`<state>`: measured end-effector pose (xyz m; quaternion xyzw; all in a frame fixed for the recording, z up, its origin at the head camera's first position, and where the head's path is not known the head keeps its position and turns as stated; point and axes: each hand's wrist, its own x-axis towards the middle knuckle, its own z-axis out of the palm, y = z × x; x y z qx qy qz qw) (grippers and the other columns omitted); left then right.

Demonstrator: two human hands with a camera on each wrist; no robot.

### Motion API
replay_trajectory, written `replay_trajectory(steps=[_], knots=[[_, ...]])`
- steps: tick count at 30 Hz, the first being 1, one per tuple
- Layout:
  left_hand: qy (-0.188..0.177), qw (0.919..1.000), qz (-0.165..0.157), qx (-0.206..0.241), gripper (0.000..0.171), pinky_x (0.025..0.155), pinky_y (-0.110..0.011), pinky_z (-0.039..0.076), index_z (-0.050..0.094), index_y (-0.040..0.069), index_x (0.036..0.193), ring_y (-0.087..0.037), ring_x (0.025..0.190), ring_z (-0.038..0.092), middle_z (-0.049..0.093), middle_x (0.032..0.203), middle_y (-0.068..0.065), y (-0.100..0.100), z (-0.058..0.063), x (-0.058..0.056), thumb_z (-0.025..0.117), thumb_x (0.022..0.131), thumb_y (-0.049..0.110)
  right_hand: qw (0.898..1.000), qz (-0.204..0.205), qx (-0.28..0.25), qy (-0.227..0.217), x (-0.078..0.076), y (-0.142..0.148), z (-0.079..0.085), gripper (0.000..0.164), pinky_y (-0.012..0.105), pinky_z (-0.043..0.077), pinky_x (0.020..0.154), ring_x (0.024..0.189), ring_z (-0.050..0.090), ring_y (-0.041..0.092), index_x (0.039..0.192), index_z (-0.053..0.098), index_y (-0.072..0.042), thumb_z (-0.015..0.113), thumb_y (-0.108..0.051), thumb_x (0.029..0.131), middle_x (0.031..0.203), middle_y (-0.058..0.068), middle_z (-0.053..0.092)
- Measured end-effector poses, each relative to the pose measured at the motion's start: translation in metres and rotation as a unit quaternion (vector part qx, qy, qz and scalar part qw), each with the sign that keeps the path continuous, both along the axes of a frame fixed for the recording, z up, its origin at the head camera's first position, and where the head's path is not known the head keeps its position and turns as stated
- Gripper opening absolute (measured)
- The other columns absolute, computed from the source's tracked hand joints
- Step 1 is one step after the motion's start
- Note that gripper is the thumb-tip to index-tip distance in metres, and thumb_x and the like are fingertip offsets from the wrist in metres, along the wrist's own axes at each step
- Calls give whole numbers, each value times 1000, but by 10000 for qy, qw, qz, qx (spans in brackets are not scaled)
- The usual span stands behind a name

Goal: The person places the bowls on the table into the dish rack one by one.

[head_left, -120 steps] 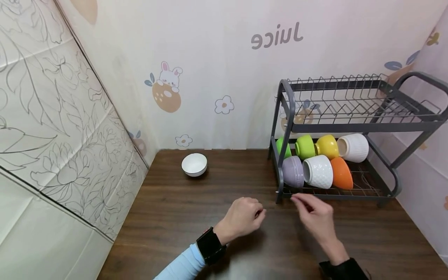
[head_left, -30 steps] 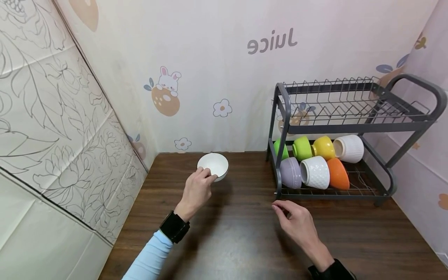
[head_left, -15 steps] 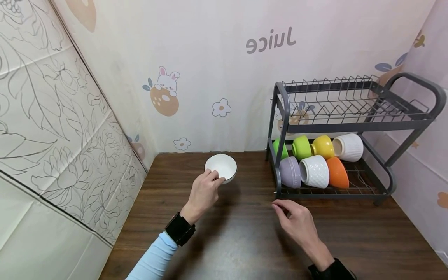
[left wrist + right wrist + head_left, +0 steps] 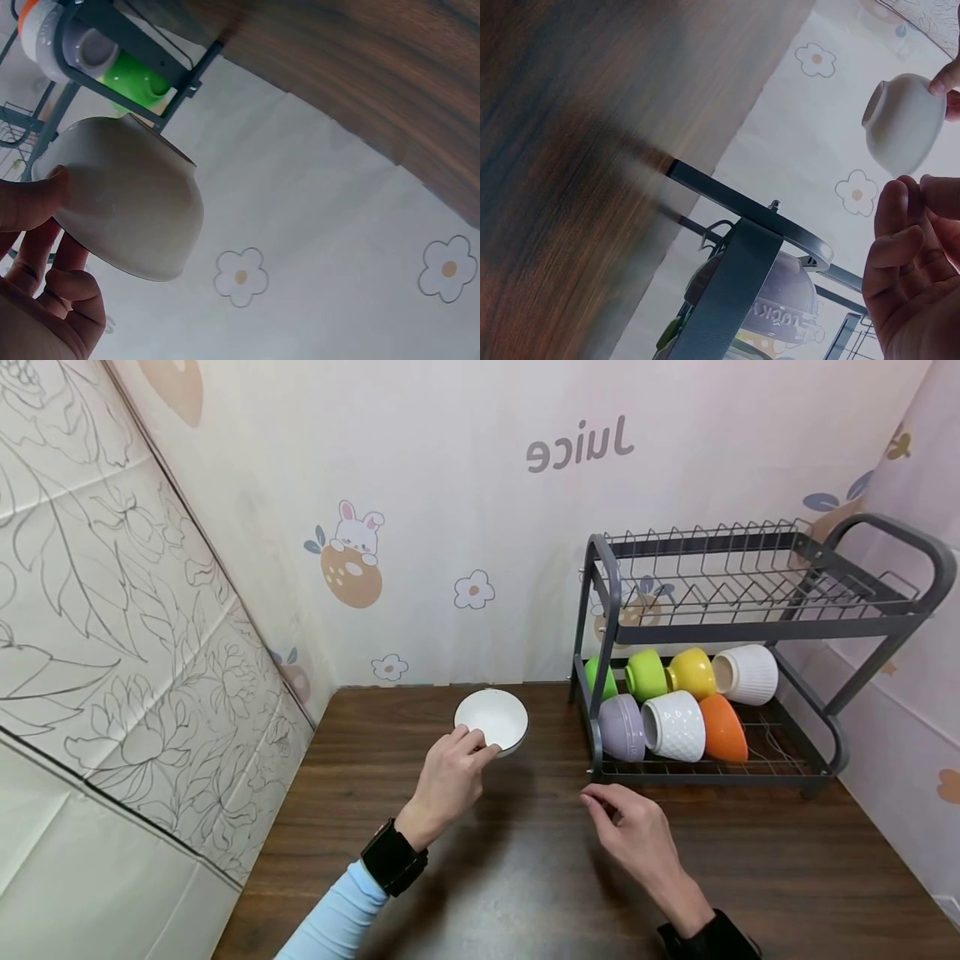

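My left hand [image 4: 448, 777] pinches the near rim of a small white bowl [image 4: 495, 714], thumb on one side and fingers on the other. The bowl is held up off the table, its hollow facing up; the left wrist view shows the smooth outer wall of the bowl [image 4: 135, 202] and its foot ring. My right hand [image 4: 637, 835] hovers in front of the rack's left corner, fingers loosely bent and thumb near the fingertips, with nothing between them. In the right wrist view the fingers of the right hand [image 4: 907, 262] appear below the bowl, apart from it.
A two-tier dark metal dish rack [image 4: 757, 631] stands at the right. Its lower tier holds several cups and bowls, among them a purple bowl [image 4: 622, 729], a white textured cup [image 4: 675, 727] and an orange bowl [image 4: 723, 731]. Brown wood-grain table [image 4: 360, 760] lies beneath, with a printed wall covering behind.
Four seconds ago the bowl stood on the table at the back left and my left hand held nothing. Now the left hand grips it and has carried it rightward. The right hand moved slightly left.
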<state>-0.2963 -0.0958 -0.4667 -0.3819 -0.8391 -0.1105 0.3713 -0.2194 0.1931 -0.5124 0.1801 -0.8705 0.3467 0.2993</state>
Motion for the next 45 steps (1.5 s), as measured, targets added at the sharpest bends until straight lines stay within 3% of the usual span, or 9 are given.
replay_trajectory(steps=[11,24,28,32,34,36,39,42,45], knots=[[139,9998,-103,-115,32,59,-28,41,79,14,94,-19,75,50,56,83,0,8,6,5,70,79,-12,9988,343,-189,293,-3,-1,5,30,14,46,61,71,57,4,100,78,-13,83,11,82,89,-8,69],[100,9995,-239,-195,29,61,-28,42,81,16,96,-18,78,51,57,84,1,27,7,12,72,83,-8,9968,638,-208,427,-14,-12,24,30,12,48,66,82,61,11,107,78,-6,84,8,82,117,7,67],[129,9991,-325,-228,25,61,-28,41,82,16,97,-18,80,53,59,85,1,33,6,16,75,84,-4,9953,757,-84,592,-15,-15,26,17,13,46,62,76,57,10,112,78,-5,77,-13,97,125,12,66],[158,9989,-359,-274,21,63,-28,39,83,17,98,-18,81,54,60,86,1,40,8,21,78,87,1,9933,763,85,867,-18,-17,28,45,14,46,58,67,54,9,116,78,-5,55,-43,107,128,13,65],[190,9986,-402,-275,19,64,-27,37,83,17,98,-17,81,53,60,86,2,44,9,22,78,88,2,9918,694,252,1046,-19,-17,30,48,18,49,58,67,58,12,116,78,-6,51,-45,109,127,13,66],[298,9982,-438,-287,20,64,-27,36,83,18,98,-17,81,52,60,86,2,47,9,23,77,87,2,9896,627,461,1210,-20,-17,30,40,24,53,57,68,63,16,117,78,-7,56,-39,109,126,13,67],[468,9971,-503,-320,20,63,-27,35,83,19,96,-16,80,52,59,86,3,52,8,25,77,86,2,9851,530,805,1426,-21,-15,30,17,31,55,55,71,68,22,115,78,-8,72,-15,101,123,14,68],[557,9963,-546,-359,19,63,-26,35,83,20,96,-15,81,52,59,86,4,54,7,26,79,86,4,9818,485,1021,1528,-20,-13,29,34,34,54,52,72,69,25,112,78,-8,82,3,80,120,15,69],[520,9962,-572,-397,19,64,-26,35,83,20,97,-15,82,51,59,87,4,56,8,28,79,87,5,9801,453,1099,1589,-19,-10,28,32,36,54,52,75,70,26,110,79,-8,80,4,79,117,15,69]])
